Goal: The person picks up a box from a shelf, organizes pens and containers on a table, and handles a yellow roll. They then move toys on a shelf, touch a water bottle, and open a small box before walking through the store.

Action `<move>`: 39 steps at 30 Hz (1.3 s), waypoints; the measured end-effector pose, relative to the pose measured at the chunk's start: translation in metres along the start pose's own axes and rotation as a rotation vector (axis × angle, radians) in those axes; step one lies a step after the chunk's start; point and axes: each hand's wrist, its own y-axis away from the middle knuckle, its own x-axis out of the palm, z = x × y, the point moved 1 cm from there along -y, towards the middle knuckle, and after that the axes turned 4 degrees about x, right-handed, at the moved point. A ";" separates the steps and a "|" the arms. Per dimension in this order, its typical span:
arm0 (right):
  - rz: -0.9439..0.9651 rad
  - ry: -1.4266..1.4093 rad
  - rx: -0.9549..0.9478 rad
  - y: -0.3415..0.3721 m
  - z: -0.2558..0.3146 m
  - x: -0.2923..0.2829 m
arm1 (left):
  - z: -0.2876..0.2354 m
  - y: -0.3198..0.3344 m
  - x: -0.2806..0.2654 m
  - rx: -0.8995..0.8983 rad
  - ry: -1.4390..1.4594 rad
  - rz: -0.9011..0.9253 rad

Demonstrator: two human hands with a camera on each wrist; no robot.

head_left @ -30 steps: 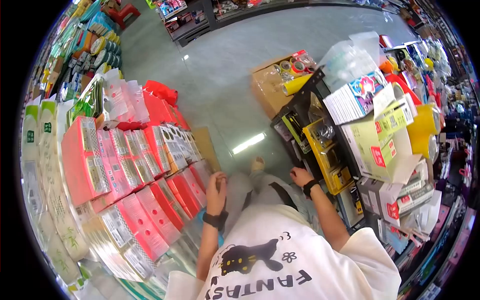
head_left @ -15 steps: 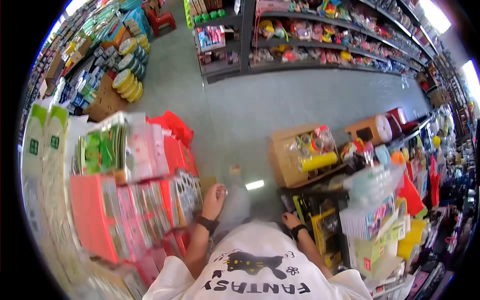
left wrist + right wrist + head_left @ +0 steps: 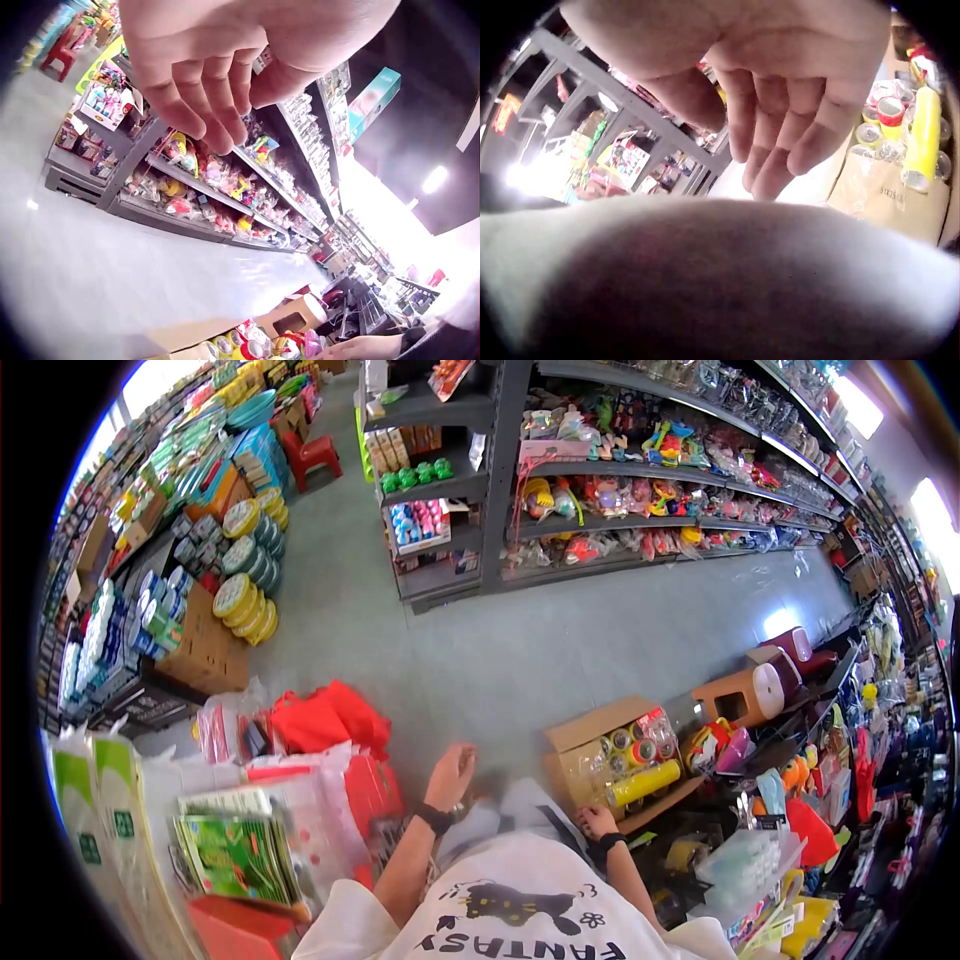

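Right hand (image 3: 598,821) has neared carton edge (image 3: 662,805), left hand (image 3: 452,775) beside open floor (image 3: 480,670), both relaxed.

Downward head, close wrist views share a carton (image 3: 600,722).

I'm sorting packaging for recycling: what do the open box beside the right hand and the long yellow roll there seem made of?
Open box: cardboard by its look, matte, plain brown with folding flaps. Yellow roll: probably plastic, glossy, with pale highlights; exact type unclear.
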 end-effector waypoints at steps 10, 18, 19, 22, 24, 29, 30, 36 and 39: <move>-0.086 -0.153 0.098 -0.125 0.081 -0.019 | 0.036 -0.104 -0.005 -0.040 -0.092 -0.006; -0.200 -0.197 0.068 -0.269 0.170 -0.079 | 0.027 -0.261 0.000 -0.144 -0.087 -0.056; -0.210 -0.202 0.038 -0.284 0.181 -0.089 | 0.030 -0.288 0.004 -0.116 -0.098 -0.019; -0.236 -0.179 -0.001 -0.310 0.214 -0.106 | 0.024 -0.342 0.017 -0.089 -0.120 0.079; -0.260 -0.226 -0.047 -0.311 0.232 -0.112 | 0.004 -0.375 0.025 -0.104 -0.103 0.111; -0.201 -0.066 -0.009 -0.335 0.220 -0.108 | -0.011 -0.434 0.039 -0.065 -0.211 0.182; -0.181 -0.100 0.064 -0.331 0.222 -0.105 | -0.008 -0.448 0.041 -0.047 -0.240 0.192; -0.211 -0.204 0.298 -0.336 0.248 -0.125 | -0.041 -0.564 0.057 0.166 -0.361 0.125; -0.261 -0.202 0.316 -0.356 0.284 -0.148 | -0.046 -0.638 0.070 0.316 -0.428 0.075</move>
